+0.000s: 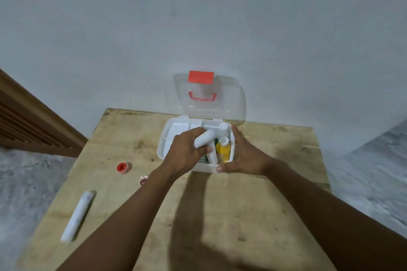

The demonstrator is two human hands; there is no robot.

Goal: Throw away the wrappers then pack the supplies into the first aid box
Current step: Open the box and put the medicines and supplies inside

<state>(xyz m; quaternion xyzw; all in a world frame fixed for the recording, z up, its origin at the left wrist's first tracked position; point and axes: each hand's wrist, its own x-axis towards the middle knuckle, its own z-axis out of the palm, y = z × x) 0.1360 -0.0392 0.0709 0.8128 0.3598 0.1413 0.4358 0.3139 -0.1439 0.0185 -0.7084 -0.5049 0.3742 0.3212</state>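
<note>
at centre, left hand (185, 152) grips a white roll (203, 138) over the part-packed first aid box (161, 149), right hand (244, 154) clasps its wall; tape (121, 167), tube (77, 215) unpacked.

Dim, soft light; arm shadows darken the table (253, 215); wide-angle bending and blur at edges.

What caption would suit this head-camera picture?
Left hand holds a white tube over the open first aid box; right hand grips its rim.
</note>
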